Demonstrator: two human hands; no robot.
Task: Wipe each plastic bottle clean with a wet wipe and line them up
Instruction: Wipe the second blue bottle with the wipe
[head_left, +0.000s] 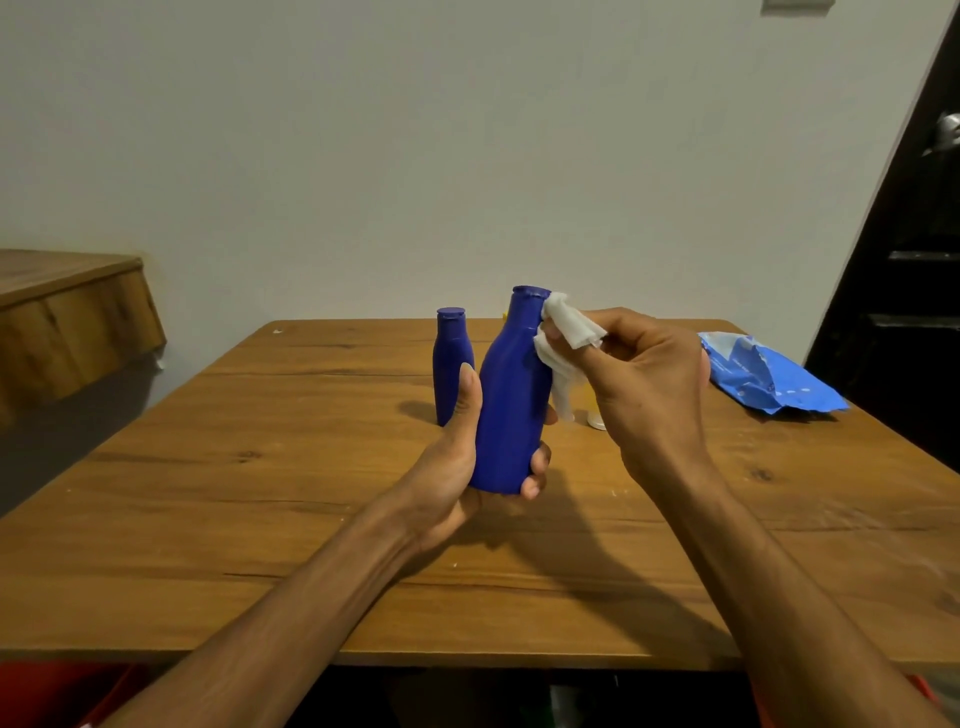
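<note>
My left hand grips the lower body of a large blue plastic bottle, held upright above the wooden table. My right hand pinches a white wet wipe and presses it against the bottle's neck and cap on its right side. A smaller blue bottle stands upright on the table just behind and left of the held one. Behind my right hand, a yellow and white bottle is mostly hidden.
A blue wet-wipe pack lies near the table's right edge. A wooden shelf juts out at the left. A dark door stands at the right, and a pale wall rises behind the table.
</note>
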